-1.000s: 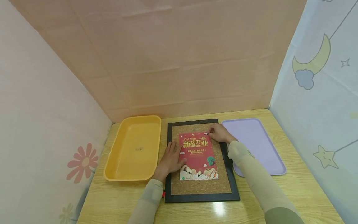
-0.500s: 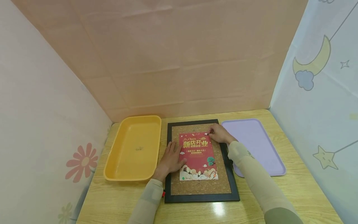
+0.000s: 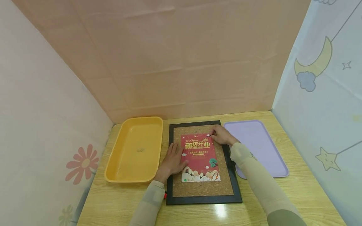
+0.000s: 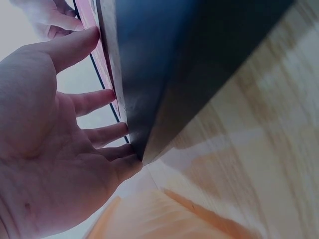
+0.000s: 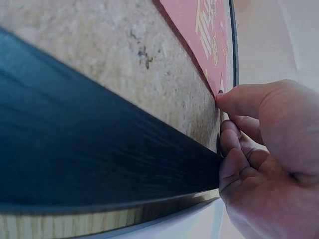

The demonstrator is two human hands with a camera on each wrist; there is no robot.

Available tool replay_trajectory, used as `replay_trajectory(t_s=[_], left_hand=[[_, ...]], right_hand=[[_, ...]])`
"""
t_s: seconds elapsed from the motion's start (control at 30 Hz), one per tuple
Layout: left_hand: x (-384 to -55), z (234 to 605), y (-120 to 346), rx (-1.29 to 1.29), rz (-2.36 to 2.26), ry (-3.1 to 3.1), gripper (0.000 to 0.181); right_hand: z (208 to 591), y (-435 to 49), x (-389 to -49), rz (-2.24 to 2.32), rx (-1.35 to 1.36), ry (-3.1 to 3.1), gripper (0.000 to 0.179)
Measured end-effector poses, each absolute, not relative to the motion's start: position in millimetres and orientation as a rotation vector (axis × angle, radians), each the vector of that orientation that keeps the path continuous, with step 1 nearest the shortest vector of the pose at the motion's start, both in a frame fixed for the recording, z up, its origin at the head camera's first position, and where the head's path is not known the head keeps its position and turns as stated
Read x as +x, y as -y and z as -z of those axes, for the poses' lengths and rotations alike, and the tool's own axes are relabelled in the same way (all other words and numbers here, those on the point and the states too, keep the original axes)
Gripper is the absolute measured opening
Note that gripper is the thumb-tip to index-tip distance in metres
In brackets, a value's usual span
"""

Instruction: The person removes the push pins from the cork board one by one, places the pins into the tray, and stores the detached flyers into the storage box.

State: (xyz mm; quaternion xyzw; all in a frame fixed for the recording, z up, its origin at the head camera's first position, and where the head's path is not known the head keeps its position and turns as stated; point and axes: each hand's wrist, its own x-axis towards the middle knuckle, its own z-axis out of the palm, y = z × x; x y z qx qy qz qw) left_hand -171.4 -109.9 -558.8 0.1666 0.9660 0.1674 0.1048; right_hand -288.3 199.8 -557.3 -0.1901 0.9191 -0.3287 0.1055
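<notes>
A red poster (image 3: 199, 160) with gold lettering lies on a cork board (image 3: 203, 190) in a black frame (image 3: 205, 199). My left hand (image 3: 173, 159) rests spread over the frame's left side, its fingertips and thumb on the poster's left edge. At the poster's upper right corner is my right hand (image 3: 222, 135), fingers curled, its thumb and forefinger seeming to pinch a small dark pin-like thing (image 5: 221, 92). The fingers partly hide that thing. A green dot (image 3: 185, 180) and a red dot (image 3: 217, 177) mark the poster's lower corners.
A deep yellow tray (image 3: 113, 157) stands left of the board. To its right lies a flat lilac tray (image 3: 261, 150), partly under the right sleeve. Something small and red (image 3: 165, 196) shows by the frame's lower left side. A cloth-covered wall rises behind the wooden table (image 3: 305, 191).
</notes>
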Motion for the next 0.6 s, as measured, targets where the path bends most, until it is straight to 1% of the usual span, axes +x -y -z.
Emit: replay_trajectory(t_s=[0.33, 0.6], left_hand=[[-172.4, 558.1, 109.8, 0.489, -0.507, -2.845, 0.086], [-170.4, 556.7, 110.1, 0.471, -0.499, -2.841, 0.086]], right_hand=[[556.0, -202.3, -288.1, 0.969, -0.551, -2.718, 0.013], [557.0, -203.1, -287.7, 0.991, -0.541, -2.708, 0.015]])
